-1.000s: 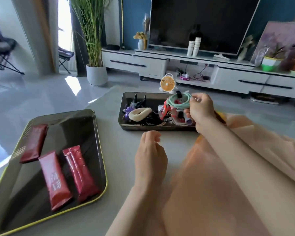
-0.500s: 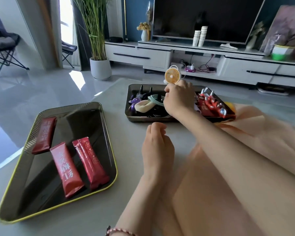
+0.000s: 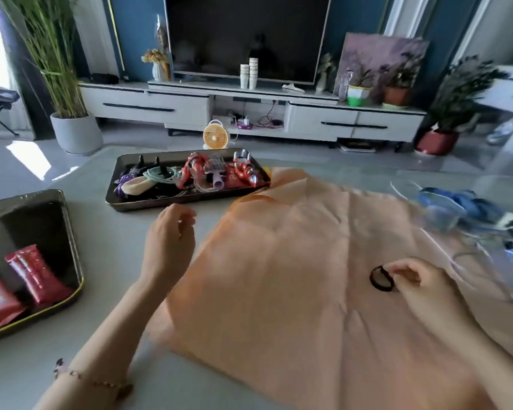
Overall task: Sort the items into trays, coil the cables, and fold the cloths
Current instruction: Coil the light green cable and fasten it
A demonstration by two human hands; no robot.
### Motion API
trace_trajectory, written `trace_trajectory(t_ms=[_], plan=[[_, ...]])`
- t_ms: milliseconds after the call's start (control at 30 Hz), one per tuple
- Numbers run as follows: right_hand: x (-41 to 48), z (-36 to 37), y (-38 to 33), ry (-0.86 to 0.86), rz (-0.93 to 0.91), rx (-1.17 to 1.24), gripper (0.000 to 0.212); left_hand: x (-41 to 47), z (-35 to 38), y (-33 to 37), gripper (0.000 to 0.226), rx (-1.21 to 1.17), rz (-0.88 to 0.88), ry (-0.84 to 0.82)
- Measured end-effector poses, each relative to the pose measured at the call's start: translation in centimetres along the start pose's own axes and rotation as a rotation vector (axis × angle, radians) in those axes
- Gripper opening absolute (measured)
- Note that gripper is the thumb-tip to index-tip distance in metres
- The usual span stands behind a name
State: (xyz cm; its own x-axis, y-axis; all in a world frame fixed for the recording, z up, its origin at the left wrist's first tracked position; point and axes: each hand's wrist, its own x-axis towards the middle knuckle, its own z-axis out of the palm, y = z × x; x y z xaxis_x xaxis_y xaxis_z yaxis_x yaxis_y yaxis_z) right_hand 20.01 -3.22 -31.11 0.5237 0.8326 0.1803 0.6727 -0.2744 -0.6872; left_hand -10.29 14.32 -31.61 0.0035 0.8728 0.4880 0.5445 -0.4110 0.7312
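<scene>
A peach cloth (image 3: 293, 261) lies spread over the table in front of me. My right hand (image 3: 421, 288) pinches a black hair tie (image 3: 381, 279) lying on the cloth at the right. My left hand (image 3: 169, 244) hovers with loosely curled fingers at the cloth's left edge, holding nothing. A dark tray (image 3: 148, 202) at the far centre holds hair clips, hair ties and a coiled green cable (image 3: 160, 174). A second tray (image 3: 68, 232) at the left holds red sachets (image 3: 33, 276).
Blurred blue and white items (image 3: 462, 208) lie on the table at the right, beyond the cloth. Past the table stand a small orange fan (image 3: 216, 138), a TV cabinet (image 3: 249, 110) and potted plants.
My right hand left the green cable in the far tray and came back right to the black hair tie on the cloth. My view swung right. My left hand lifted slightly.
</scene>
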Motion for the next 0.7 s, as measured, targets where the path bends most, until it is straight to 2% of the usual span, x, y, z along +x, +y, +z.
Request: trace_trajectory(t_ms=[133,233,333,433,533,600,700], plan=[[-1.8,-4.8,4.3,0.133,0.121,0.011,0.043,-5.9,0.6,5.4,0.042,-0.104,-0.022,-0.1],[-1.9,-6.6,5.4,0.181,0.165,-0.043,0.03,-9.9,2.2,9.8,0.04,-0.085,0.136,-0.354],[-2.3,-7.4,6.2,0.157,0.162,-0.161,0.028,-12.1,4.3,14.4,0.037,-0.088,0.296,-0.578],[-2.9,-8.2,7.4,0.184,0.134,-0.222,0.032,-14.0,6.9,17.6,0.025,-0.109,0.32,-0.725],[-2.7,-9.8,8.7,0.265,0.197,-0.266,0.031,-15.5,10.0,21.1,0.015,0.006,0.292,-0.747],[-2.5,-11.2,9.8,0.306,0.297,-0.323,0.027,-16.6,12.4,24.1,0.017,-0.063,0.275,-0.735],[-2.4,-13.2,11.7,0.172,0.397,-0.355,0.028,-18.3,16.3,29.0,0.017,-0.178,0.199,-0.756]])
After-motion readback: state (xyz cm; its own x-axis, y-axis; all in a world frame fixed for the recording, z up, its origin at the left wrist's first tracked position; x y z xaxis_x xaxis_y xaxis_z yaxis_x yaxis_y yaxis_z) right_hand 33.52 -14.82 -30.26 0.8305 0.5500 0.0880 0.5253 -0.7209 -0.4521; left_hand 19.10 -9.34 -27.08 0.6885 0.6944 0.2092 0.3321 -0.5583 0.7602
